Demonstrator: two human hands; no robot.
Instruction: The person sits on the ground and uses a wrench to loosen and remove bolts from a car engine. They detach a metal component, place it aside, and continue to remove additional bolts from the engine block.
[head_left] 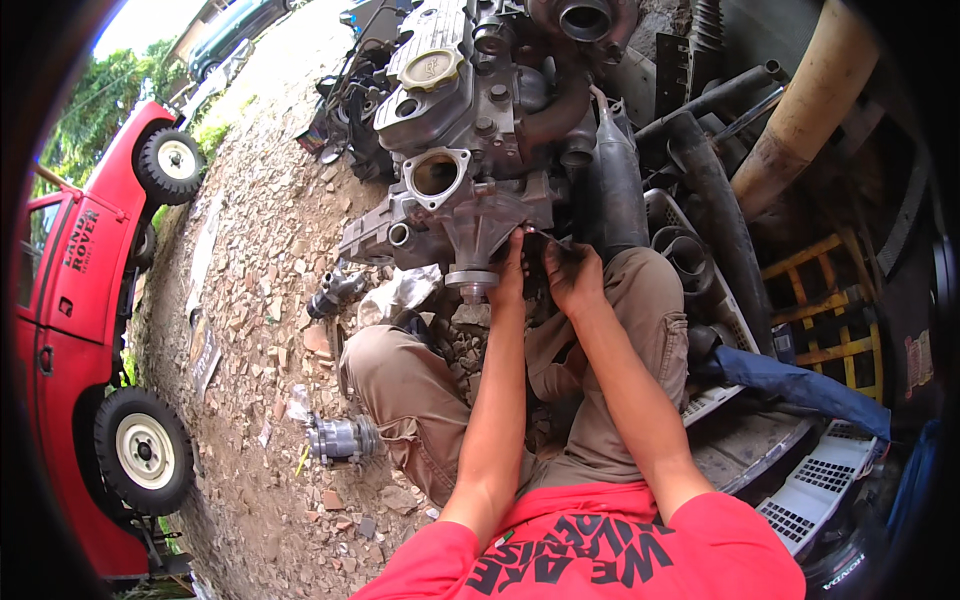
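1. The engine (488,208) stands on the stony ground (240,330) directly in front of the seated person, between and beyond the bent knees (640,290).

2. The left hand (510,272) is raised against the lower right edge of the front housing, just beside the round hub (471,280). Its fingers point upward; whether they grip anything or only press on the metal, I cannot tell.

3. The right hand (575,280) is close beside the left, with its fingers curled inward. A slim piece (541,235) shows between the two hands at the housing edge. It is too small to identify, and I cannot tell which fingers, if any, close on it.

4. The step in hand looks like close two-handed work on a small part or fastener at that edge, with one hand probably steadying while the other works it.

5. The next move seems to call for small, controlled finger motions, keeping the slim piece lined up with the housing. A slip could drop it among the stones below.

6. Away from the hands, the three-cornered flange (437,178) is uncovered, and a ribbed metal unit (342,440) lies on the ground near the left knee; neither is touched.
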